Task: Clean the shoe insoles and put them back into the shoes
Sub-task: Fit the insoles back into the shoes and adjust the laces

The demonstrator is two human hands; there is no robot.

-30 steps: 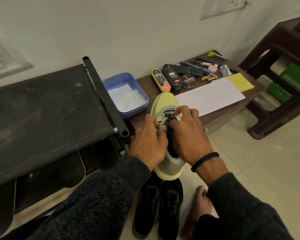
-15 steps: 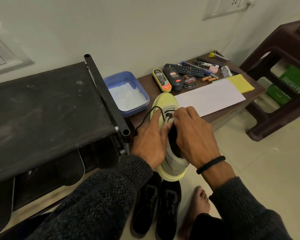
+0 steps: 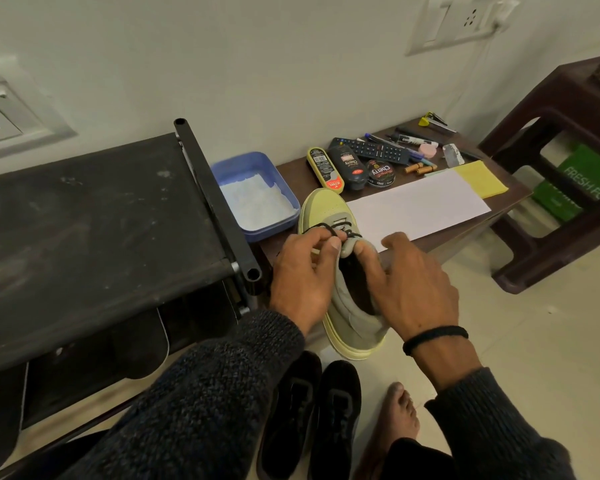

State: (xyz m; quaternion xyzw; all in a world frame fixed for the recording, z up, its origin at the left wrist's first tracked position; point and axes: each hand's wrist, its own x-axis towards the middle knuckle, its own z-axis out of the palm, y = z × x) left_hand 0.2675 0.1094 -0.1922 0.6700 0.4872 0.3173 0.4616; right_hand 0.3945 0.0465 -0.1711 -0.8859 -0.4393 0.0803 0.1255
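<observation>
The fingers point(image 3: 326, 241) of the left hand point(image 3: 300, 284) pinch a loop of the black lace point(image 3: 321, 229) just above the tongue, while the right hand point(image 3: 418, 292) rests over the collar of the pale green shoe point(image 3: 352, 315), thumb pressed on the tongue and the other fingers spread and relaxed, clamped on nothing. The shoe lies with its heel hanging past the front edge of the bench point(image 3: 291, 171) and its toe toward the wall. The step in hand seems to be loosening the lace so the insole can come out; to do it well, draw slack evenly from each crossing downward, with the right hand steadying the shoe so it does not tip off the front edge. No insole can be seen inside the dark opening. Nearest on the floor stand two black shoes point(image 3: 312, 414) side by side, beside one bare foot point(image 3: 400, 410). Farther on the bench: one blue tray point(image 3: 222, 169) of white powder at the left edge, one white sheet point(image 3: 420, 204), one yellow cloth point(image 3: 482, 178), three polish containers point(image 3: 352, 166) and one remote point(image 3: 374, 150) toward the back edge.
</observation>
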